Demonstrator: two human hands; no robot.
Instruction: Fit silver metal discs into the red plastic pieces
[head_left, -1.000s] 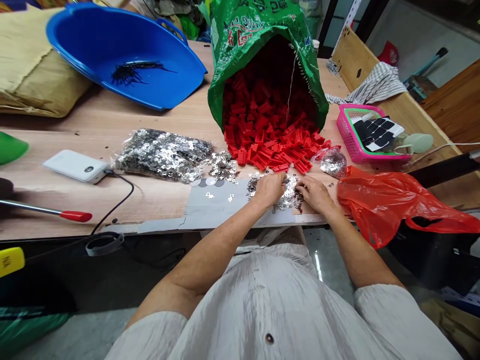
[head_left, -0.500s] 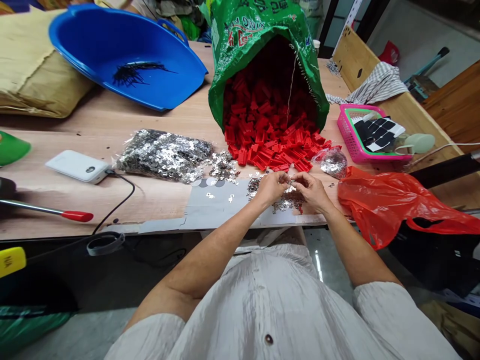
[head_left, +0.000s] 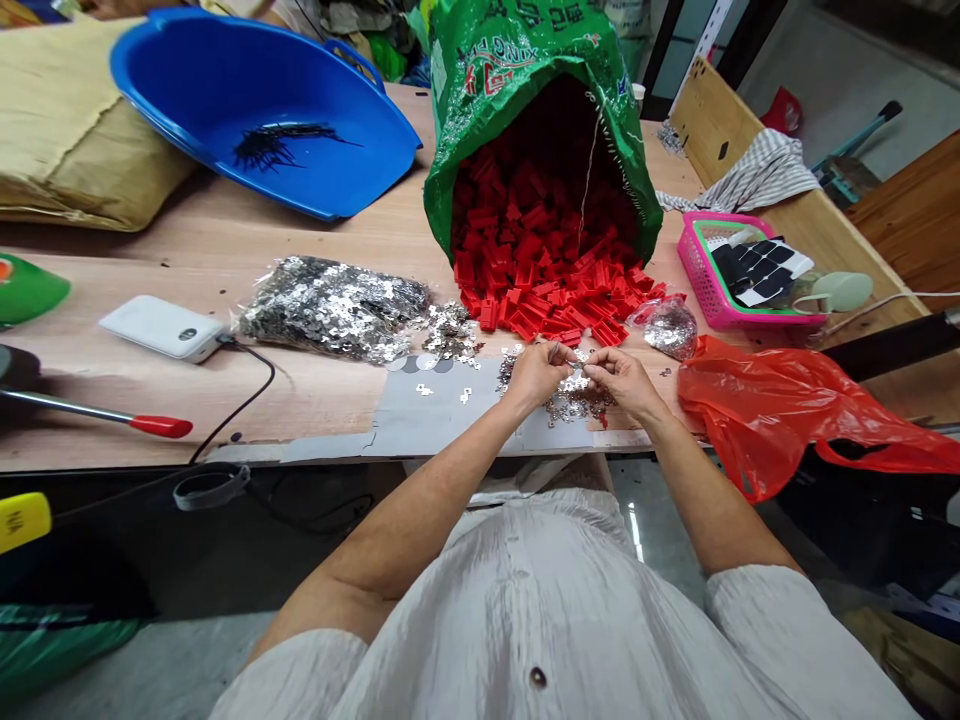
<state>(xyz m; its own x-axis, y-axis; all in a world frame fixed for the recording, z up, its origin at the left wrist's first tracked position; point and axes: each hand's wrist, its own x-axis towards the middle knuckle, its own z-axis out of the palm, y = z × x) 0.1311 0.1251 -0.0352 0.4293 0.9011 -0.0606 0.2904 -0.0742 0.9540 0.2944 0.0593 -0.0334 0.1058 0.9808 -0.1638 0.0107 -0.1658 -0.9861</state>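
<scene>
My left hand (head_left: 538, 368) and my right hand (head_left: 621, 378) are raised just above a small heap of shiny metal pieces (head_left: 574, 398) near the table's front edge. Both hands are pinched, fingertips meeting between them on small silvery pieces too tiny to name exactly. Just beyond my hands, red plastic parts (head_left: 544, 295) spill out of a tipped green sack (head_left: 525, 60). A clear bag of the same metal pieces (head_left: 330, 308) lies to the left.
A blue basin (head_left: 262, 110) holding thin black pieces sits at the back left. A white power bank (head_left: 161, 327) with a cable, a red-tipped rod (head_left: 154, 426), a pink basket (head_left: 724, 300) and a red plastic bag (head_left: 780, 410) lie on the wooden table (head_left: 187, 250).
My hands lifted off the heap of metal pieces and came together, fingertips pinching small pieces between them. The camera shifted slightly.
</scene>
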